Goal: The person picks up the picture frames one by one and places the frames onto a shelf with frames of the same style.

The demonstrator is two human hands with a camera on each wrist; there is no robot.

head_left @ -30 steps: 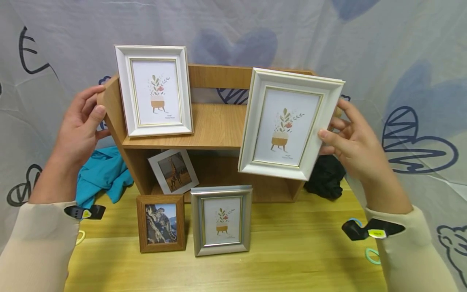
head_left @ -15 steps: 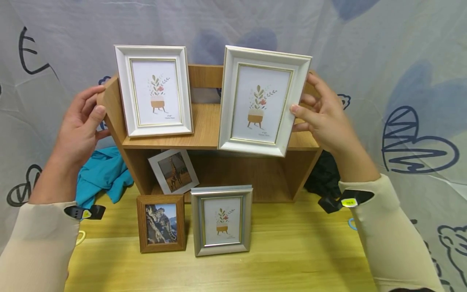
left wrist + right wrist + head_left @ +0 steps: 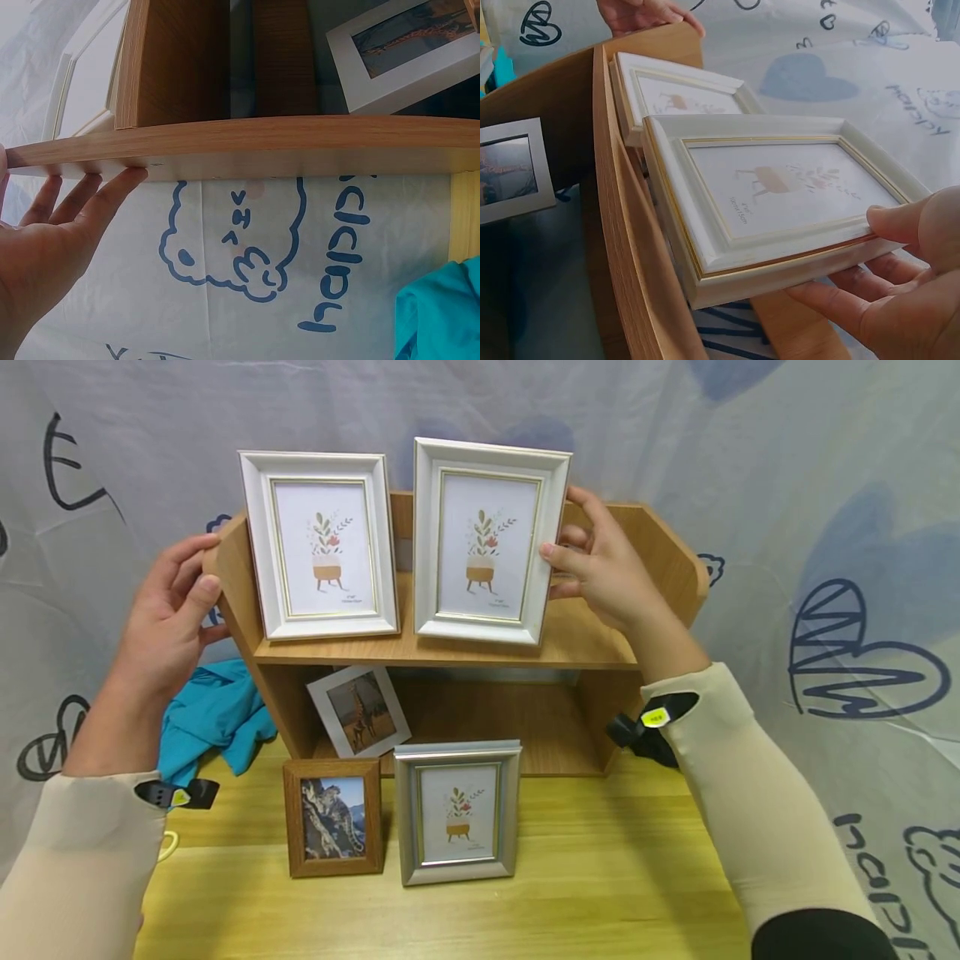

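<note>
My right hand (image 3: 600, 560) pinches the right edge of a white picture frame (image 3: 491, 543), thumb on its front and fingers behind. This frame stands nearly upright over the top shelf of a wooden shelf unit (image 3: 600, 639), its lower edge close to the board. Just left of it, a matching white picture frame (image 3: 321, 547) leans on the same shelf. My left hand (image 3: 168, 602) grips the upper left side panel of the unit, thumb in front; in the left wrist view its fingertips press the panel's outer face (image 3: 300, 157).
A white giraffe photo frame (image 3: 360, 712) tilts in the lower compartment. On the table (image 3: 600, 860) stand a brown leopard photo frame (image 3: 333, 818) and a silver picture frame (image 3: 457, 814). Teal cloth (image 3: 217, 718) lies left of the unit, black cloth (image 3: 660, 747) to its right.
My right hand has carried the white picture frame left and upward to beside the matching one, turning it more upright. The left hand has stayed on the side panel.
</note>
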